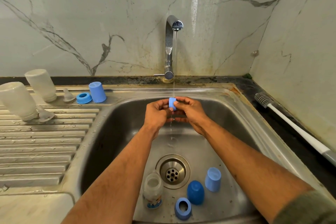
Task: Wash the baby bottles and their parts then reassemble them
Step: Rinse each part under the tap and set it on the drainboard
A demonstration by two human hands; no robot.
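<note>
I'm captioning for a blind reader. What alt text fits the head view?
Both hands hold a blue ring under the running tap over a steel sink; one bottle and blue parts lie by the drain.

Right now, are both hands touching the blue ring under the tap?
Touching. The head view shows left hand and right hand fingers pinching the blue ring.

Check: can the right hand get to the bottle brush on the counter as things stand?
Probably yes, once it lets go. The right hand and left hand both grip the blue ring under the tap. The brush lies bare on the right counter with nothing between.
</note>
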